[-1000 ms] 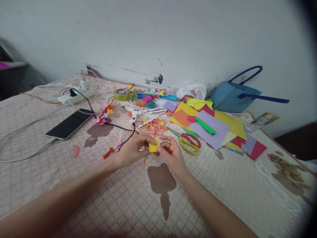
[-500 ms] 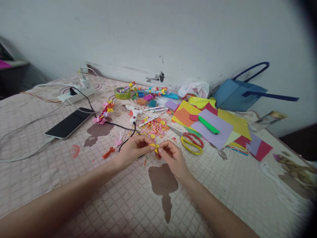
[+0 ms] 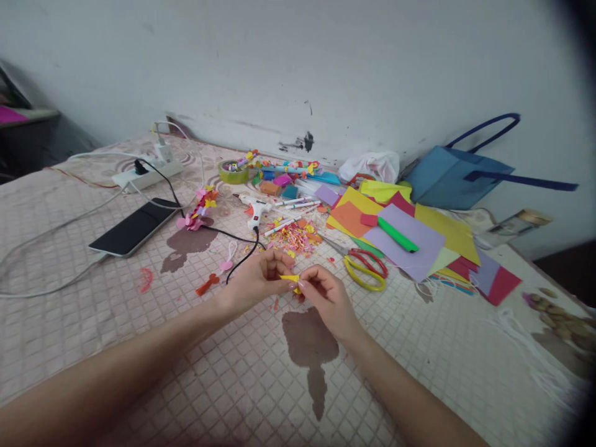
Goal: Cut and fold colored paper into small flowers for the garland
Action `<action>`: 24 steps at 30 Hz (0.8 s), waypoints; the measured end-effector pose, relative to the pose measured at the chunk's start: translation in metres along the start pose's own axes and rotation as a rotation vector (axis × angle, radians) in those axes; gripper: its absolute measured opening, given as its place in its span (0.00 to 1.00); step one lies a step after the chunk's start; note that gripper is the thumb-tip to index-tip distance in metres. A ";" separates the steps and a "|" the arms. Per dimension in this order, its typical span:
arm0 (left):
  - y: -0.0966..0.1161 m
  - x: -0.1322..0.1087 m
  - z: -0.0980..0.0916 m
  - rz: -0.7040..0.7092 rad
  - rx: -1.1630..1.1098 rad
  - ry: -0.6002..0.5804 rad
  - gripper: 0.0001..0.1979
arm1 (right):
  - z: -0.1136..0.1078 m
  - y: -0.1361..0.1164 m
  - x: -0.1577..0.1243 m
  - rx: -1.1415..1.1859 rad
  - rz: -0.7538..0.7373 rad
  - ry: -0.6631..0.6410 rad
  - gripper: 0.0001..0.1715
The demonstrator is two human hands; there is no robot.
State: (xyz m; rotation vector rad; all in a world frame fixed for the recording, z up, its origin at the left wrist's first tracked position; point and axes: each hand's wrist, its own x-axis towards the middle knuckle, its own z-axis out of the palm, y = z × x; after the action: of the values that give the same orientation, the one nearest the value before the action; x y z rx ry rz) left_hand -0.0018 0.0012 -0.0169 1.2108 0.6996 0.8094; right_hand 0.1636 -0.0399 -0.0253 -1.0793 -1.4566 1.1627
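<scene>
Yellow paper [image 3: 290, 278] pinched left of the scissors [image 3: 365, 273]
The left hand's [image 3: 251, 279] grip pinches one side, the right hand's [image 3: 329, 299] the other; paper scraps [image 3: 294, 239] lie just left of the scissors' blades, the glue gun [image 3: 256, 214] farther left, coloured sheets [image 3: 426, 253] to the scissors' right.

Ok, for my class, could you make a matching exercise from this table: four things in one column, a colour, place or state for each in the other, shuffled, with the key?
Things
1. Yellow piece
2. Scissors
3. Phone
4. Bag

Descriptions
A. Red and yellow at the handles
B. Blue, with darker blue straps
C. Pinched between the left hand and the right hand
D. Lying flat, dark screen up, with a pale cable at one end

Right pairs: 1-C, 2-A, 3-D, 4-B
</scene>
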 end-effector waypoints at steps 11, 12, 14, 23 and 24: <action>0.002 -0.005 0.008 0.090 0.137 0.090 0.16 | 0.000 0.002 -0.002 -0.112 0.001 0.031 0.09; 0.002 -0.005 0.009 0.102 0.162 0.106 0.15 | 0.000 0.002 -0.002 -0.128 -0.011 0.028 0.09; 0.001 -0.006 0.010 0.099 0.166 0.110 0.15 | 0.000 0.002 -0.003 -0.147 -0.040 0.025 0.08; 0.003 -0.009 0.011 -0.066 0.063 0.031 0.09 | 0.001 -0.002 -0.005 -0.139 -0.095 0.071 0.07; 0.003 -0.009 0.011 -0.064 0.068 0.028 0.09 | 0.001 -0.002 -0.005 -0.114 -0.086 0.066 0.07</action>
State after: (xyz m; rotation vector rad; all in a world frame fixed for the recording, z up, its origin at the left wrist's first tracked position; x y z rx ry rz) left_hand 0.0018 -0.0116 -0.0110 1.2342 0.7902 0.7552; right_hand 0.1628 -0.0453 -0.0238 -1.1113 -1.5180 0.9851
